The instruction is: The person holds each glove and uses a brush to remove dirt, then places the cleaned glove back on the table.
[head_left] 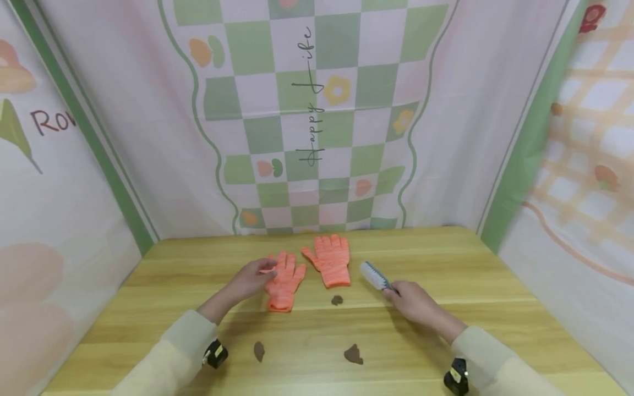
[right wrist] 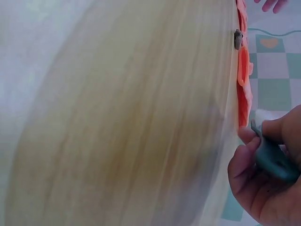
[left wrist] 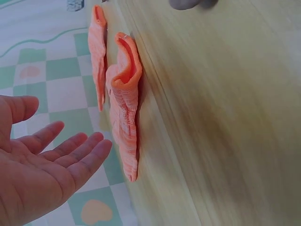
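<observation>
My right hand [head_left: 413, 302] grips the dark teal handle of a brush [head_left: 375, 275], whose white bristles point to the far left above the table. In the right wrist view the fingers curl round that handle [right wrist: 275, 160]. My left hand [head_left: 250, 280] hovers by the left orange knit glove [head_left: 283, 286], its fingertips overlapping the glove's edge in the head view. The left wrist view shows this hand [left wrist: 51, 165] with loosely extended fingers and nothing in it. The other orange glove [head_left: 334, 263] lies flat to the right, farther back.
Three brown flakes lie on the wooden table [head_left: 426, 360]: a small lump [head_left: 337, 300] in front of the gloves, a pointed piece [head_left: 259, 351] at the near left, and a larger jagged one [head_left: 354, 355] at the near middle. Printed cloth [head_left: 337, 126] hangs behind the table.
</observation>
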`<state>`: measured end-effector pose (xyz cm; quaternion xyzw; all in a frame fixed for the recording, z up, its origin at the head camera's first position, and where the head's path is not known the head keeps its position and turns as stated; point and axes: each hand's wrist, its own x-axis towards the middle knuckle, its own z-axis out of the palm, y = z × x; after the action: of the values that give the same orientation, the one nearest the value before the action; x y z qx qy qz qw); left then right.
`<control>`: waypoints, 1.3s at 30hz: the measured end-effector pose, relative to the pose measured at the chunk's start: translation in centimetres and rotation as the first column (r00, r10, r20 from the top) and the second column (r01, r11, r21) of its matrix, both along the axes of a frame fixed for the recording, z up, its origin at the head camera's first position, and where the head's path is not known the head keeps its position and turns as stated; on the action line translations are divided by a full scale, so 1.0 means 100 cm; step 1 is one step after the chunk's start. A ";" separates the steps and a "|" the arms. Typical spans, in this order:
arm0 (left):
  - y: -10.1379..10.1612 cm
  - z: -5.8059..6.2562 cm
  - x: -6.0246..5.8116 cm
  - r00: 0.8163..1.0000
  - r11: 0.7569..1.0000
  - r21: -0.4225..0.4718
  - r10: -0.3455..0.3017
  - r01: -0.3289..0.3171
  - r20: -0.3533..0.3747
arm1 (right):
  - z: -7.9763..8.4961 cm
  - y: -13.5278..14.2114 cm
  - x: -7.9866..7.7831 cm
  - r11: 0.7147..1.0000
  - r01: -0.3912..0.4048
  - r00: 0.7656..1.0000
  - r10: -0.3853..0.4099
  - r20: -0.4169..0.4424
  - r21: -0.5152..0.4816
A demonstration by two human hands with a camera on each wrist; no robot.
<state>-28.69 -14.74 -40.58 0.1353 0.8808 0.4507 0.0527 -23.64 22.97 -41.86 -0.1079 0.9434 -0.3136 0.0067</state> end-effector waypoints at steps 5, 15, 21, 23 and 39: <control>-0.001 0.002 0.006 1.000 1.000 0.008 -0.027 0.027 -0.006 | -0.003 0.000 -0.004 1.000 -0.016 1.000 0.016 -0.010 0.013; 0.000 0.001 0.012 0.999 0.999 -0.011 -0.030 0.031 0.020 | -0.009 0.000 -0.009 0.999 -0.005 1.000 0.005 0.016 0.035; -0.003 0.000 0.013 0.999 0.997 -0.051 -0.054 0.054 0.009 | -0.012 -0.003 -0.010 0.987 0.012 0.999 -0.004 -0.052 0.161; -0.004 0.000 0.014 0.999 0.995 -0.081 -0.054 0.054 0.003 | -0.011 -0.005 -0.009 0.980 0.025 0.998 -0.012 -0.063 0.199; -0.008 -0.005 0.023 0.985 0.979 -0.187 -0.105 0.078 -0.139 | -0.008 -0.008 -0.007 0.921 0.049 0.996 -0.016 -0.089 0.386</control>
<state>-26.36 -15.57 -41.04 0.2034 0.9125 0.3544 0.0199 -24.36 22.15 -42.64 -0.1017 0.9879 -0.1159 -0.0169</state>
